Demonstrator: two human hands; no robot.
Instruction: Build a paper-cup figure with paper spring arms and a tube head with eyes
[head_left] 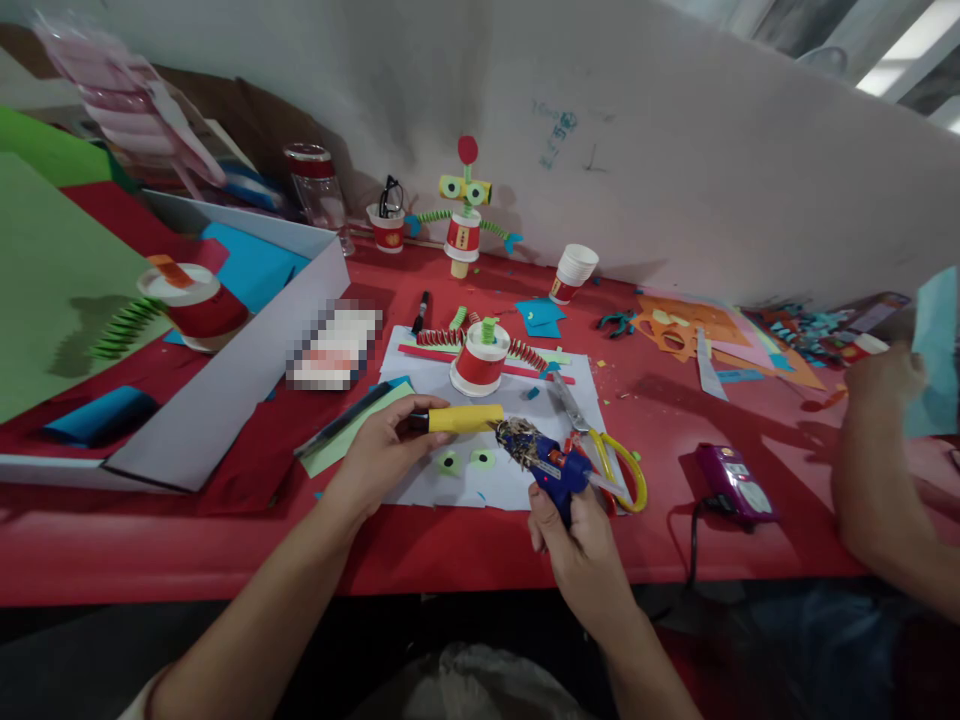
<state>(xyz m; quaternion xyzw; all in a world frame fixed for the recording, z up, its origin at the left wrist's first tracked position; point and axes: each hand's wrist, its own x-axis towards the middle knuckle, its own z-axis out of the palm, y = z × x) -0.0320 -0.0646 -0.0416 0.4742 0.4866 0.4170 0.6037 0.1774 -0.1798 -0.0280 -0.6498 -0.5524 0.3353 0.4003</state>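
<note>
My left hand (394, 440) pinches a yellow paper tube (465, 418) with a dark stick-like piece at its left end. A blue glue gun (559, 478) is gripped in my right hand (574, 540), its residue-caked nozzle close to the tube's right end; whether they touch I cannot tell. Under both hands lies white paper (420, 485) with two green paper eyes (483, 459). Just beyond stands an upturned red-and-white paper cup (480, 360) with folded paper arms. Yellow-handled scissors (600, 435) lie partly behind the glue gun.
A finished-looking cup figure (463, 238) stands by the wall near stacked paper cups (576, 272). At left is a white box (262, 375) holding another cup. A purple device (735, 485) with a cable sits at right, near another person's arm (874, 470). Orange paper scraps (682, 325) lie behind.
</note>
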